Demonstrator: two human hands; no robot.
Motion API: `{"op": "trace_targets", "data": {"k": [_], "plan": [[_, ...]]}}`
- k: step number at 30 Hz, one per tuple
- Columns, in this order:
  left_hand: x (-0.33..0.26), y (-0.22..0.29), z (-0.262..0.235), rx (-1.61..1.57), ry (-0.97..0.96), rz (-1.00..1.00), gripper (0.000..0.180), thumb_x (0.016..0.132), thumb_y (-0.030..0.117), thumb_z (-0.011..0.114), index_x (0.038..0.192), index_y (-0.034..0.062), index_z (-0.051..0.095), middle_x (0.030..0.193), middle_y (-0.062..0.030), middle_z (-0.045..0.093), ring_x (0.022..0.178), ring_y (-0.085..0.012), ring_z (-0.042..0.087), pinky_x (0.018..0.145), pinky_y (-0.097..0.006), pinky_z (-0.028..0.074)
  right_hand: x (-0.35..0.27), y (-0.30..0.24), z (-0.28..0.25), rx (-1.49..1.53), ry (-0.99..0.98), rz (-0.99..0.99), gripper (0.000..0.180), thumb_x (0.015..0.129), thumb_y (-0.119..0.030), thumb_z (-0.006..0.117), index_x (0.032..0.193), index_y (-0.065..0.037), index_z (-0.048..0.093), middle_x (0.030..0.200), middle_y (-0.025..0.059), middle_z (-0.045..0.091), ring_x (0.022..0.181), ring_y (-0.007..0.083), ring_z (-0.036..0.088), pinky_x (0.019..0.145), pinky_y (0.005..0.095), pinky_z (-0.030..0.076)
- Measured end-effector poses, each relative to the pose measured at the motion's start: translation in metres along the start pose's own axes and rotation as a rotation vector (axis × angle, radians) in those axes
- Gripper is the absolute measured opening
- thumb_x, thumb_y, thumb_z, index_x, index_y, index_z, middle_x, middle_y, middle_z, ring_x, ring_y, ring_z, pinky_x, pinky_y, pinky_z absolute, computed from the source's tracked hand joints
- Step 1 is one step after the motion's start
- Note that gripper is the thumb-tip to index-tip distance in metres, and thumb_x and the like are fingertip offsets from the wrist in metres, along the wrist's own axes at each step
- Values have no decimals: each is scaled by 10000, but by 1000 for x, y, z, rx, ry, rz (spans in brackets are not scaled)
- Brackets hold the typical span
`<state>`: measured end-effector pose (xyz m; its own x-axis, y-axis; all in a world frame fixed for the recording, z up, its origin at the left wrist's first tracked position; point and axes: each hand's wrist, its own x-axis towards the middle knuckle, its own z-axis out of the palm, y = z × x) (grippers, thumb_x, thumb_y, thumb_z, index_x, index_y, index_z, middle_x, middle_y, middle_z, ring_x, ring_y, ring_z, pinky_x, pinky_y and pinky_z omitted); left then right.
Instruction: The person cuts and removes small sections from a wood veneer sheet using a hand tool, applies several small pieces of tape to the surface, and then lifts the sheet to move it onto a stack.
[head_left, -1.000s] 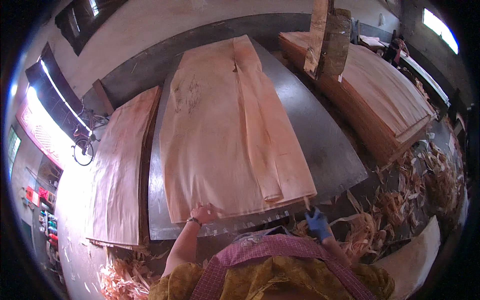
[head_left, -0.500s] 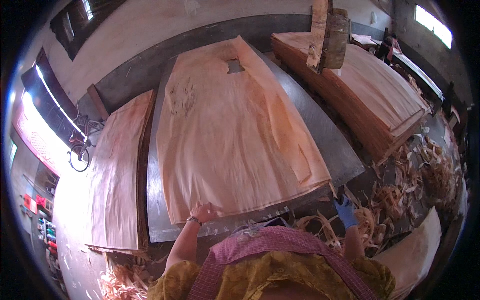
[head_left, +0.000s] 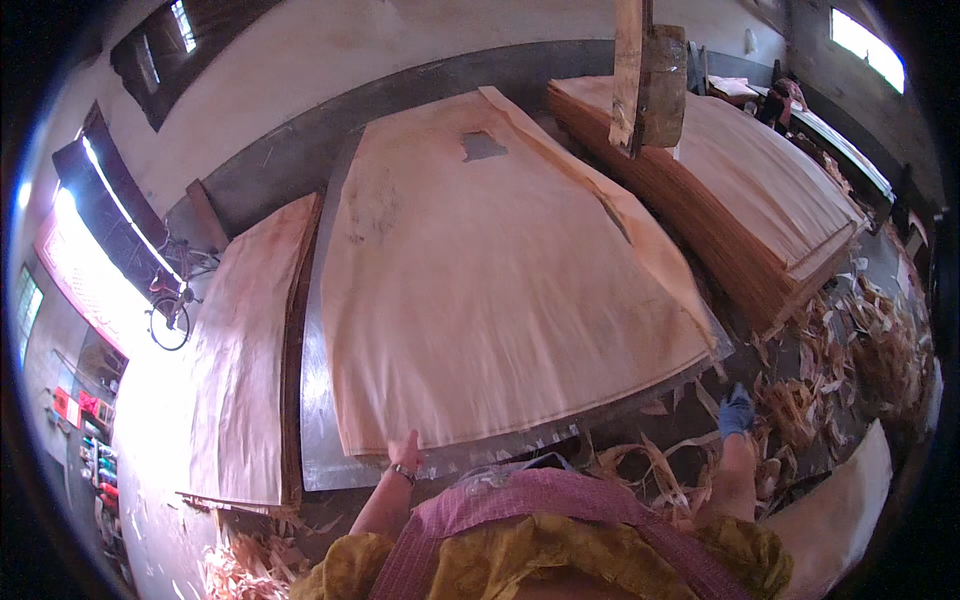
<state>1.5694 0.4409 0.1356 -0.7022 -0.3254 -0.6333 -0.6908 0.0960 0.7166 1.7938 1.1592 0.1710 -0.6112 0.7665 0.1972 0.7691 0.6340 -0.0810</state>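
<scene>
A wide, pale wood veneer sheet [head_left: 500,290] lies on the grey metal-topped table [head_left: 325,470] before me. Dark marks spot its far left part, and a ragged hole shows near the far end. Its right edge is wavy and partly folded. At the near left edge, my left hand [head_left: 405,452] is closed on the sheet's rim, thumb on top; its other fingers are mostly hidden. My right hand [head_left: 737,412], in a blue glove, hovers beyond the near right corner, apart from the sheet. Its fingers look loosely bent, with nothing visible in them.
Stacked veneer [head_left: 240,370] stands close on the left, and a taller stack [head_left: 700,230] on the right. A wooden post [head_left: 628,80] hangs before the latter. Veneer scraps [head_left: 830,340] litter the floor at right. A bicycle [head_left: 172,310] stands by the bright doorway.
The sheet's right side has spread outward, and its fold has narrowed. My right hand has moved right, away from the corner. My left hand has turned from lying flat to gripping the edge.
</scene>
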Motion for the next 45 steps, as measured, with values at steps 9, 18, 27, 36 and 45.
{"op": "trace_targets", "data": {"k": [9,18,27,36,45], "plan": [[15,-36,-6,-724,-267,-293,394,909,407,596,901,35,468,728,-58,466,628,-232,499,605,-407,506,50,-7,2,246,22,-78,364,890,-302,581,1163,-63,603,1079,208,656,973,388,631,830,463,508],[0,-39,17,-683,-157,-52,255,913,291,649,857,47,600,781,-134,653,518,-185,556,451,-277,459,-3,2,41,353,-141,-116,433,852,-325,667,1180,-57,577,1087,205,647,960,403,618,831,474,503],[14,-54,40,-692,-123,-257,163,897,144,658,817,41,559,747,-125,623,472,-181,524,424,-292,523,-87,-83,70,761,-301,-121,384,848,-242,694,1141,-21,578,1053,188,655,986,342,626,857,435,486],[13,-35,32,-675,86,-225,146,821,63,672,795,31,532,681,-100,600,477,-198,558,366,-283,439,-125,-311,66,888,-497,-237,320,886,-357,648,939,-43,684,719,91,673,669,210,645,635,380,501],[-12,-52,51,-734,-152,-168,221,898,287,635,969,82,595,860,-60,657,765,-205,646,505,-271,479,-42,-312,29,683,-422,-602,399,917,-471,535,1042,-108,642,1037,196,641,961,381,612,820,491,485]]}}
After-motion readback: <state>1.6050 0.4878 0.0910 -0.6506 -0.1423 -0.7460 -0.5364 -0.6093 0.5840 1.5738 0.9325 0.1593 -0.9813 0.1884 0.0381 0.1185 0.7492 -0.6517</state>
